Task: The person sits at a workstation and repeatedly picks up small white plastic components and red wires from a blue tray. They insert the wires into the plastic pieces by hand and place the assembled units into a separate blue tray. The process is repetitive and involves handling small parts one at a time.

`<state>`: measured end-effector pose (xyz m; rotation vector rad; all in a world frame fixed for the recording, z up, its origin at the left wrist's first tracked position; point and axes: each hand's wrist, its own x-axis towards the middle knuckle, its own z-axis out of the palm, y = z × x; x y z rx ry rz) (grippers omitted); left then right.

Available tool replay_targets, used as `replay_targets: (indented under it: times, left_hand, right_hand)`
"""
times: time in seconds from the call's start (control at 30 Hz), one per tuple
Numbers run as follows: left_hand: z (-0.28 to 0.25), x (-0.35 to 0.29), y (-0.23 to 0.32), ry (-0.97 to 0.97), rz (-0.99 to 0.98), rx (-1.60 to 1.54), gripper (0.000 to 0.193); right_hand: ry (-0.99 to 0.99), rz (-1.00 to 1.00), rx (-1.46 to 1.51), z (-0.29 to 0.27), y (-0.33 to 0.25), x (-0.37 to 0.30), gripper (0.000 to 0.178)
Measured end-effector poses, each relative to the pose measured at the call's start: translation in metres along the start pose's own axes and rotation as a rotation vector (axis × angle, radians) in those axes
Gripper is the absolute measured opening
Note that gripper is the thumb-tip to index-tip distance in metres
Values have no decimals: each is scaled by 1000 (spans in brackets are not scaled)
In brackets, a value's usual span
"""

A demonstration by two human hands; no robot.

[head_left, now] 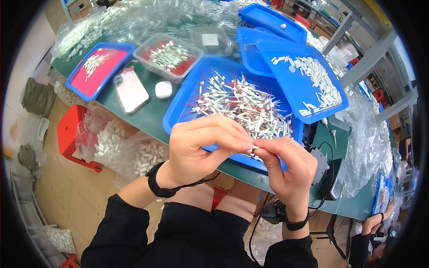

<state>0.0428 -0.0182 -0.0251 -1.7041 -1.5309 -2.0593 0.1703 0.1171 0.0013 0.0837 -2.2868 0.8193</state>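
My left hand (208,145) and my right hand (288,165) meet over the near edge of a large blue tray (185,96). Both are closed in a pinch, fingertips almost touching, on a small white stick-like piece (255,150). Most of this piece is hidden by the fingers, so its exact kind does not show. Beneath and beyond the hands, the tray holds a heap of slim white pieces (241,105), some with thin red ends. A second blue tray (286,82) overlaps its right side, with short white tubes (315,76) spread in it.
Left on the green table (154,114) are a phone (132,91), a white rounded case (163,90), a pink-lined tray (85,85) and a clear tub (187,76) of parts. Plastic bags (156,20) fill the back. A red stool (69,134) stands left; another person's arm (373,221) shows right.
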Motion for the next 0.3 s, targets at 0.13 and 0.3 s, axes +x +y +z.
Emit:
replay_targets:
  times: [0.13,0.3]
  left_hand:
    - [0,0,-5,23,-90,-75,15]
    - [-19,11,-18,106,-436,59,12]
  right_hand:
    - [-19,-127,-95,3,7,3,25]
    - [-137,11,-364,5,-9,21,38]
